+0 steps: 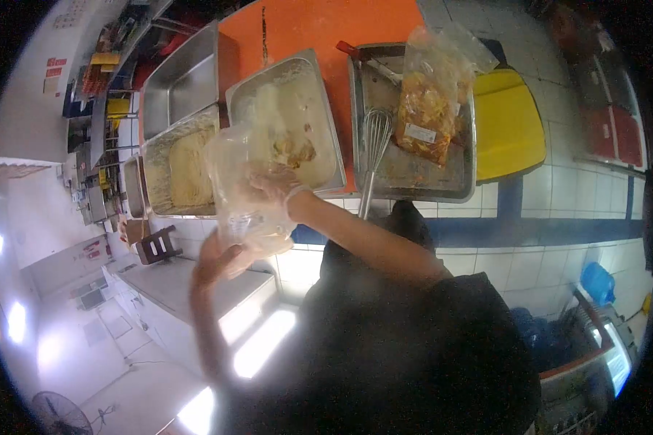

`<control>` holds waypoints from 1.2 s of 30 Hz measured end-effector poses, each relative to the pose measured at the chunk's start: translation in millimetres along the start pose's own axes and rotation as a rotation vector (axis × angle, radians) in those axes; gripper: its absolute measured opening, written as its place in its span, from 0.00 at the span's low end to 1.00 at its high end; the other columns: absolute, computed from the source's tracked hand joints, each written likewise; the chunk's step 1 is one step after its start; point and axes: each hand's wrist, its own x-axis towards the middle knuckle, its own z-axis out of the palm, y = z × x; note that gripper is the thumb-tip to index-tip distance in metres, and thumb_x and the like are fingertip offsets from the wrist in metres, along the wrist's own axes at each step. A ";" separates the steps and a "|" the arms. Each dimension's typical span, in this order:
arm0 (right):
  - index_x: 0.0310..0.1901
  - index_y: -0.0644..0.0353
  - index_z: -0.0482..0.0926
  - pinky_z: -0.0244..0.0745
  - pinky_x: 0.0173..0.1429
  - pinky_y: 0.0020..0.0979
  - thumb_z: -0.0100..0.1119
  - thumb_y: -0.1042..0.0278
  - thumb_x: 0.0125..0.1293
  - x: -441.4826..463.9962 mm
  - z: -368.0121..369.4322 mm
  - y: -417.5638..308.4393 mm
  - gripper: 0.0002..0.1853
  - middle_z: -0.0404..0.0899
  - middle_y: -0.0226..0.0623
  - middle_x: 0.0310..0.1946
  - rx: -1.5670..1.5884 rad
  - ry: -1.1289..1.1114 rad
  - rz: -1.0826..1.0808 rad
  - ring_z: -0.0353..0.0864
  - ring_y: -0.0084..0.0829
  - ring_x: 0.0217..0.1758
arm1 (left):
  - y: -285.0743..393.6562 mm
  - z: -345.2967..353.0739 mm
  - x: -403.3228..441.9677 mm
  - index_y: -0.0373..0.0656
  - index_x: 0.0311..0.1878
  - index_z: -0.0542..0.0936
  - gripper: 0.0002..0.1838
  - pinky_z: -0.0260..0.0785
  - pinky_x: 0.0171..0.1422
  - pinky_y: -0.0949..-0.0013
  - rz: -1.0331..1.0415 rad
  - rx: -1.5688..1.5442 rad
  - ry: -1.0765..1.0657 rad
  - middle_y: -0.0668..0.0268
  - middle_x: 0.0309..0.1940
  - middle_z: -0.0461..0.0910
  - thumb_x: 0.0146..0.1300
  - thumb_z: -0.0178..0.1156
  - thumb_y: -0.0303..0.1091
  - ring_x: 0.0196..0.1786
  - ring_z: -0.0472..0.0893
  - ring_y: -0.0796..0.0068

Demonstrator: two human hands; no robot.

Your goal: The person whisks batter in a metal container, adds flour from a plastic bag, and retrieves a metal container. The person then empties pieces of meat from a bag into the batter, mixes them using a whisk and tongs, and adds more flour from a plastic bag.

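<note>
A clear plastic bag [232,181] hangs over the near left edge of a metal pan [330,130] that holds some pale liquid and a few brown pieces. My left hand [228,259] is closed round the bag's lower end. Higher up, my right hand [277,190] lies against the bag, seen partly through the plastic; its fingers are blurred, and their grip is hard to make out. Left of the bag, another metal pan holds beige batter [190,170].
On the orange table [326,22] are an empty metal pan [189,87] and a tray [464,190] holding a whisk [377,138] and a labelled bag of orange-brown food [424,123]. A yellow lid-like object [511,127] lies at the right.
</note>
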 end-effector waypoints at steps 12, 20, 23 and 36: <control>0.56 0.56 0.77 0.77 0.60 0.40 0.59 0.67 0.69 -162.0 -75.6 -175.0 0.15 0.78 0.46 0.55 -1.204 -0.207 -0.436 0.80 0.46 0.55 | 22.1 163.3 -6.8 0.36 0.53 0.81 0.21 0.73 0.57 0.63 0.238 -0.324 0.071 0.59 0.49 0.85 0.59 0.70 0.35 0.52 0.83 0.63; 0.55 0.63 0.80 0.76 0.55 0.33 0.59 0.62 0.70 -369.7 -261.0 -282.8 0.17 0.84 0.44 0.46 -1.723 0.598 0.151 0.81 0.35 0.46 | 169.8 273.2 24.3 0.38 0.63 0.73 0.28 0.72 0.61 0.57 0.515 -0.225 -0.484 0.51 0.54 0.79 0.61 0.67 0.36 0.57 0.80 0.56; 0.52 0.63 0.81 0.75 0.52 0.30 0.59 0.58 0.71 -385.8 -336.2 -315.9 0.17 0.85 0.40 0.42 -0.744 1.173 0.134 0.80 0.28 0.45 | 258.9 329.4 59.5 0.40 0.63 0.73 0.25 0.71 0.63 0.57 0.584 -0.146 -0.566 0.50 0.56 0.78 0.64 0.64 0.37 0.60 0.78 0.56; 0.52 0.68 0.80 0.74 0.53 0.31 0.58 0.59 0.71 -480.0 -706.2 -317.7 0.18 0.85 0.40 0.44 -0.951 1.460 0.296 0.81 0.29 0.47 | 598.5 677.6 417.6 0.36 0.63 0.71 0.28 0.76 0.56 0.52 0.923 0.727 -0.336 0.46 0.65 0.67 0.56 0.59 0.26 0.55 0.80 0.49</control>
